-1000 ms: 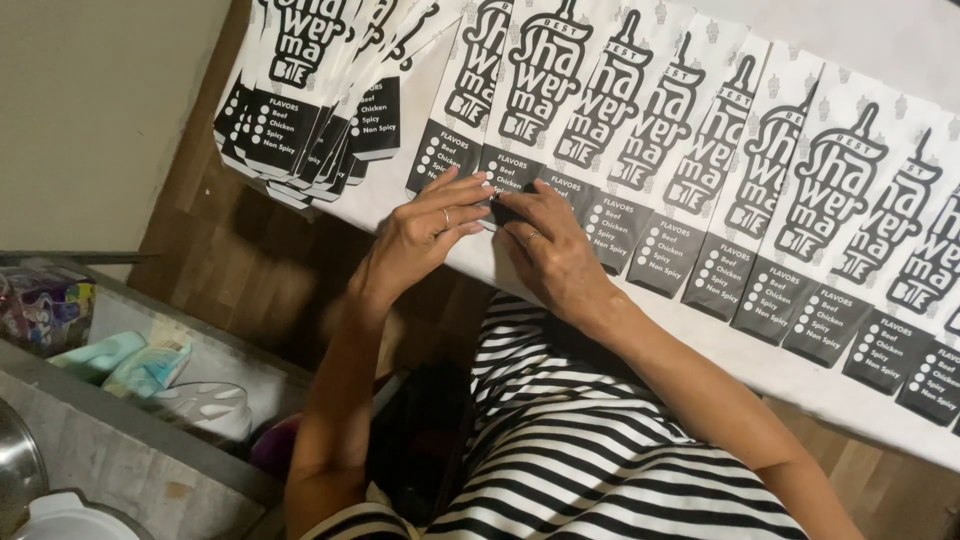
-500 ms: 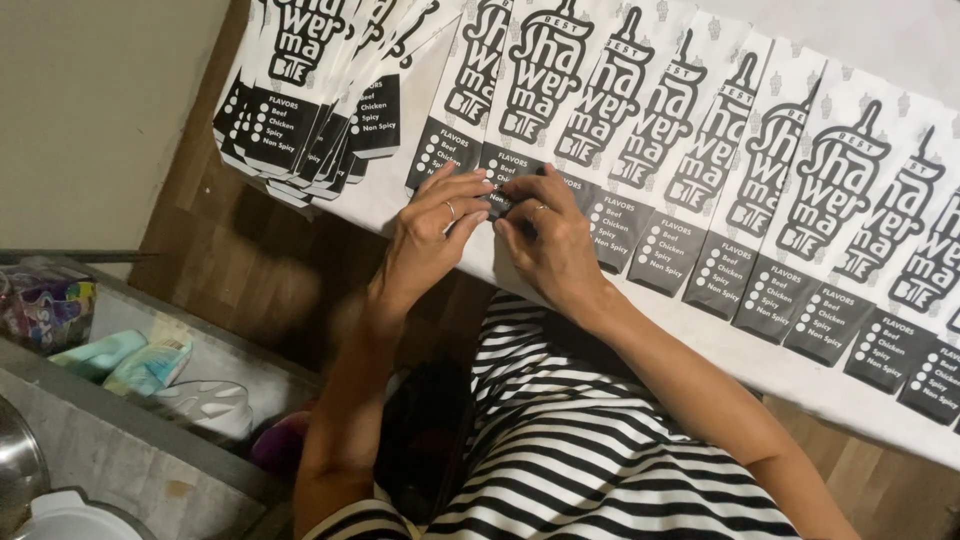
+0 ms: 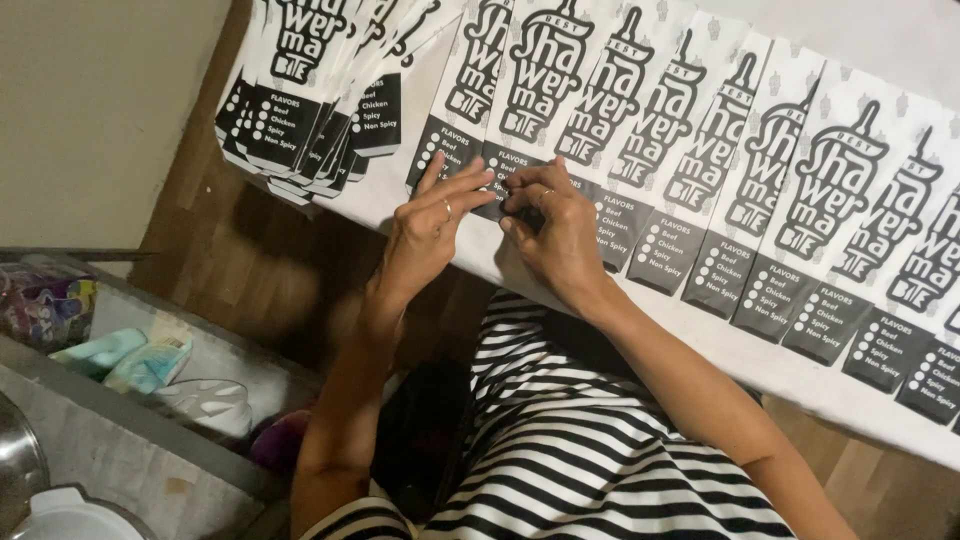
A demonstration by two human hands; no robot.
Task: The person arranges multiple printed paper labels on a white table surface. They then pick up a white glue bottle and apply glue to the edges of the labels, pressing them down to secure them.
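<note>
White paper w/ black print, that's what I'm working: a row of flat printed paper sleeves [image 3: 700, 150] overlapping like shingles on a white cloth [image 3: 880, 40]. I'm looking down and both hands are meeting on one sleeve [image 3: 500, 175] at its dark lower panel, right at the near edge of the row.

Handling, my read: thin paper, v. light, floppy, creasing easily, probably tearing if I'm pulling hard. Sheets lying flat on each other look hard to separate, so the free bottom corner or edge seems the best place to take hold, pinching between thumb and fingertip rather than grabbing the face.

Grip: my right hand [image 3: 555, 240] is curling in, fingertips bunched on the sleeve's lower edge; looks like a small pinch, but I can't tell for sure if paper is actually between the fingers, since the knuckles are hiding it. My left hand [image 3: 430, 225] is mostly open, fingers stretched long and fanned, tips touching the same sleeve just beside the right hand's pinch, a ring on one finger. Not clamping anything, more pressing and steadying.

Beyond the left hand, a fanned stack of the same sleeves [image 3: 300, 110] is lying on the cloth's corner. Below the grip, my striped shirt [image 3: 590, 450]; further left, a shelf w/ plastic packets [image 3: 130, 360].
</note>
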